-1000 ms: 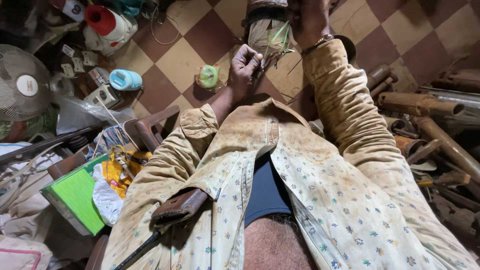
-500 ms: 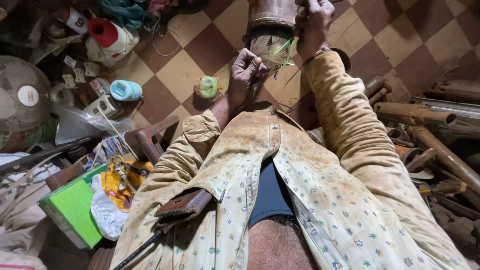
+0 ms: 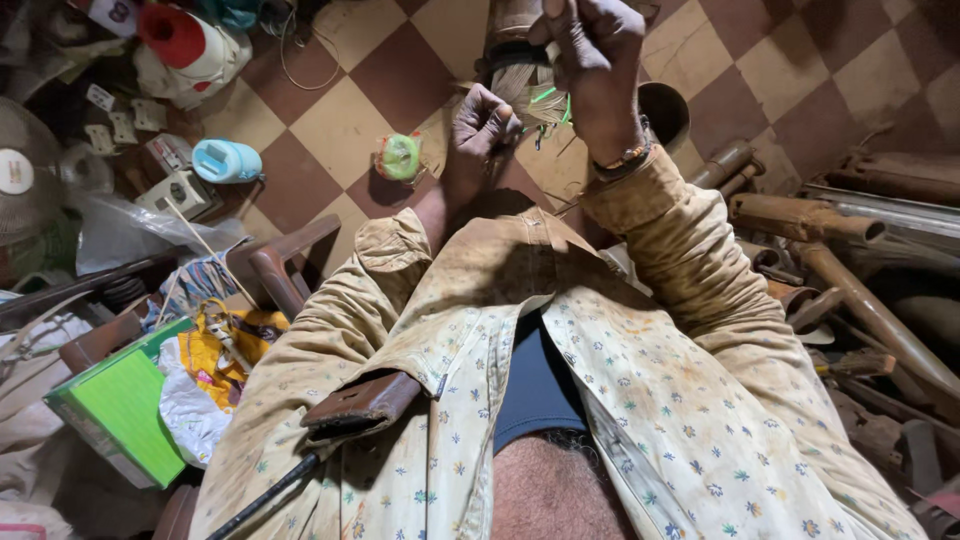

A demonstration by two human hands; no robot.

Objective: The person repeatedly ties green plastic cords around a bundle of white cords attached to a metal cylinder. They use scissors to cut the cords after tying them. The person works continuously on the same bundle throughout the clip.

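Observation:
My right hand (image 3: pixel 595 60) grips the top of a rusty cylindrical motor part (image 3: pixel 515 45) with copper windings showing, held up in front of me. My left hand (image 3: pixel 482 122) is closed just below and to the left of it, pinching green thread or wire (image 3: pixel 545 97) that hangs from the windings. A green spool of thread (image 3: pixel 400 156) lies on the checkered floor left of my left hand. My stained floral shirt (image 3: pixel 560 380) fills the lower view.
Rusty pipes and shafts (image 3: pixel 840 240) pile up on the right. At left sit a fan (image 3: pixel 25 185), a blue roll (image 3: pixel 227 160), a red-capped white container (image 3: pixel 185 45), a green box (image 3: pixel 120 410) and plastic bags. A dark cup (image 3: pixel 665 110) stands behind my right wrist.
Both hands and the motor part have risen toward the top of the view. My left hand stays closed on the green thread by the windings.

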